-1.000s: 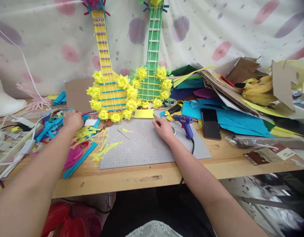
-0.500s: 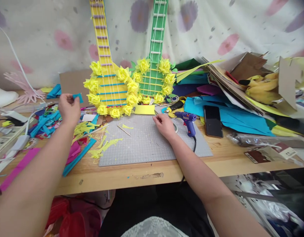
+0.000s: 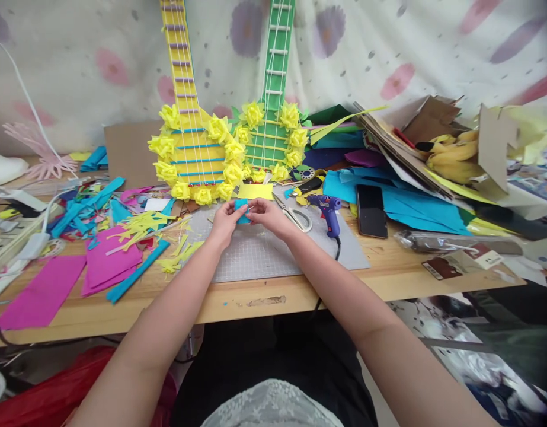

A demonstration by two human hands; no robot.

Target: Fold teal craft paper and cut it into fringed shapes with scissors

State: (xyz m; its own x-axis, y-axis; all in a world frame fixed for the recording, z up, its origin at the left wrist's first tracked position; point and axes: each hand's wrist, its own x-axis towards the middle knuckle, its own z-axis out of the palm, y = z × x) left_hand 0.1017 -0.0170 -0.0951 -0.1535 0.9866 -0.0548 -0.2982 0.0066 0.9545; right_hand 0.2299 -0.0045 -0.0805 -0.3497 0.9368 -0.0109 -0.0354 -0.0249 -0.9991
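A small piece of blue paper [image 3: 240, 204] is pinched between the fingers of the left hand [image 3: 225, 222] and the right hand [image 3: 268, 215], held over the grey mat [image 3: 259, 256]. Scissors [image 3: 298, 212] and a glue gun [image 3: 329, 211] are laid to the right. Behind, a yellow guitar [image 3: 197, 153] and a green guitar [image 3: 268, 142] are edged with yellow flowers [image 3: 218, 127].

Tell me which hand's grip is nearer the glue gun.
Right. The right grip is left of the glue gun, with the scissors between; the left grip is farther left, beyond the right one.
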